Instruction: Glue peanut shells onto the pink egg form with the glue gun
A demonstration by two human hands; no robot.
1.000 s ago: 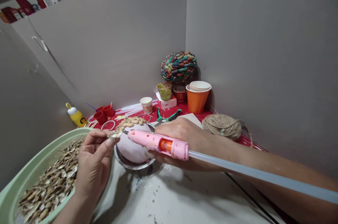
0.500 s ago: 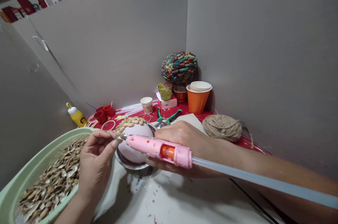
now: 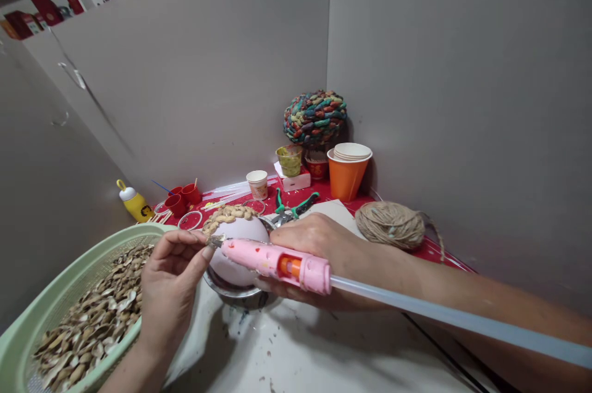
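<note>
My right hand [image 3: 314, 245] is wrapped round a pink hot glue gun [image 3: 259, 257], a long clear glue stick [image 3: 439, 306] sticking out of its back end. The gun's nozzle meets a small peanut shell [image 3: 213, 239], which my left hand [image 3: 178, 269] pinches between thumb and fingertips. Just behind them, a pale lilac ball [image 3: 238, 266] rests in a metal bowl [image 3: 231, 291]. Peanut shells [image 3: 226, 214] cover the ball's upper part; its lower part shows bare. My right fingers under the gun are partly hidden.
A green basket of peanut shells [image 3: 87, 319] stands at left. Behind are red cups [image 3: 174, 204], a paper cup [image 3: 257, 184], green-handled pliers [image 3: 296, 208], an orange cup [image 3: 348, 176] and a colourful shell-covered ball [image 3: 315, 116]. Twine [image 3: 391, 223] lies at right, a black cable [image 3: 439, 350] near the front.
The rear of the glue gun has swung slightly left, and my left hand has shifted slightly right with the shell. The ball and bowl stay in place.
</note>
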